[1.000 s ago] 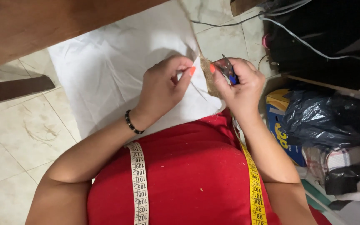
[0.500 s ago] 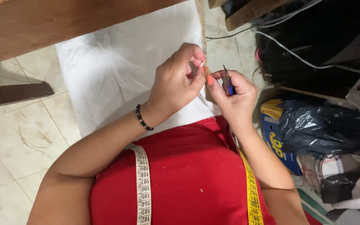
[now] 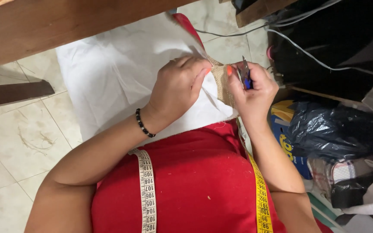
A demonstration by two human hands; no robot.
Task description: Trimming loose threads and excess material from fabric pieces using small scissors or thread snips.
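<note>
Pale tiled floor (image 3: 9,142) below, wooden bench (image 3: 57,26) edge along the top-left, dark wood piece (image 3: 14,92) lower left of it. White cloth (image 3: 109,77) hangs off the bench edge onto the lap over a red garment (image 3: 195,185). Left hand (image 3: 175,88) pinches the burlap strip (image 3: 222,82) at the cloth's right edge; right hand (image 3: 251,90) pinches it too, fingers closed on small blue-handled snips (image 3: 245,75). Tape measure (image 3: 147,194) round the neck. Right side cluttered: dark plastic bag (image 3: 324,129), white cables (image 3: 307,56), black bag (image 3: 324,39)
</note>
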